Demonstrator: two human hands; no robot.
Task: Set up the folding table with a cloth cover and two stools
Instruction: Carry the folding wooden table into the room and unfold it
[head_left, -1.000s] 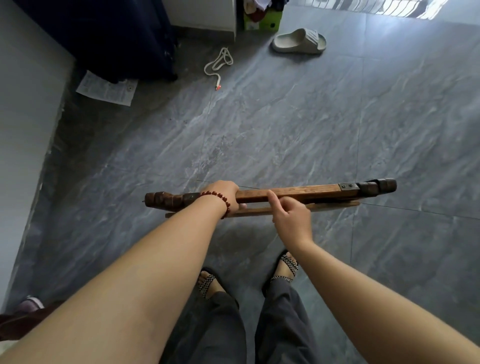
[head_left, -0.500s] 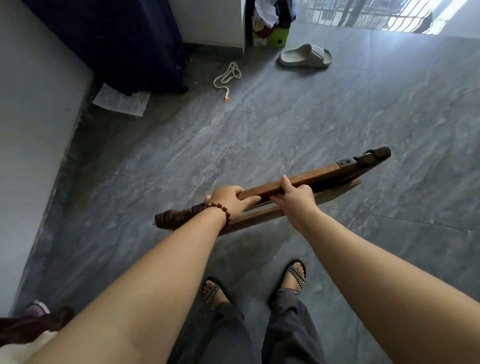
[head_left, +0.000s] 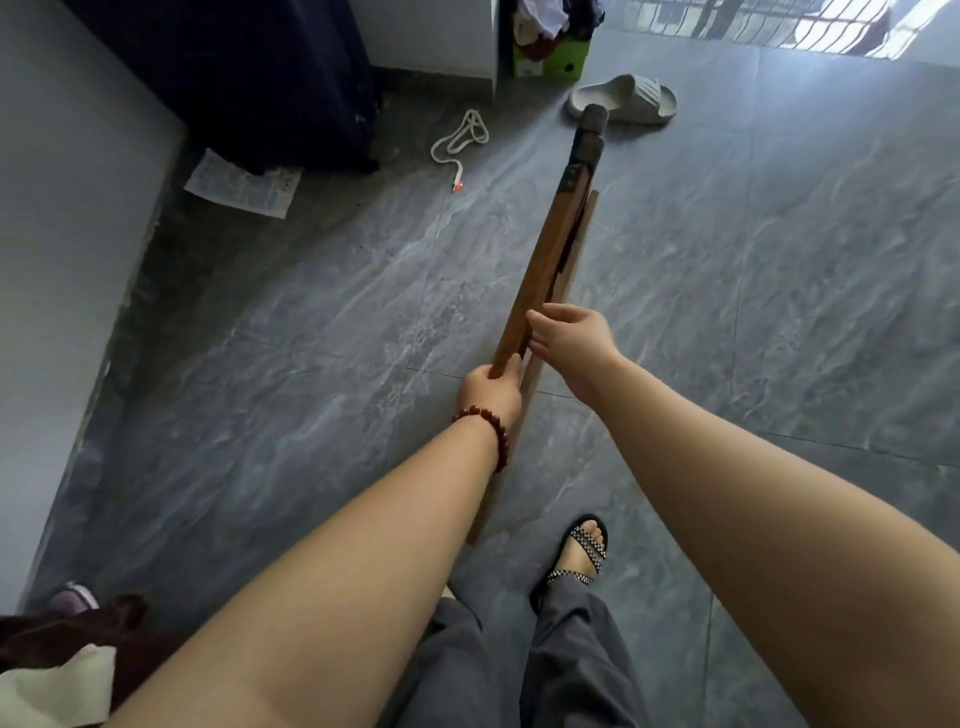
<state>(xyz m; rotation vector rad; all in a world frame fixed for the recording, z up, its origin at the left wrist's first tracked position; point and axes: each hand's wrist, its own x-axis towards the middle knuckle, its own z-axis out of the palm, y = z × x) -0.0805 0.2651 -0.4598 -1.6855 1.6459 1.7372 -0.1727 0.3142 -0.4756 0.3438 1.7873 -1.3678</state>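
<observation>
Two hands share the load. Left hand (head_left: 488, 389), nearer, curls round a folded wooden frame (head_left: 545, 260) held above the floor (head_left: 260, 415). Just right and farther along, right hand (head_left: 569, 332) pinches it, thumb on top. Its far end points toward a slipper (head_left: 623, 98).

Slipper (head_left: 623, 98), white cord (head_left: 460, 137), paper sheet (head_left: 241, 184), green box (head_left: 550, 60) on floor (head_left: 779, 312)

Home, prob. a lived-in room: grey tiled floor (head_left: 311, 364) w/ a loose slipper (head_left: 623, 98) nr its far edge, green box (head_left: 550, 57) of clothes by the far wall, paper sheet (head_left: 241, 184) & cord (head_left: 460, 137) lying far left.
</observation>
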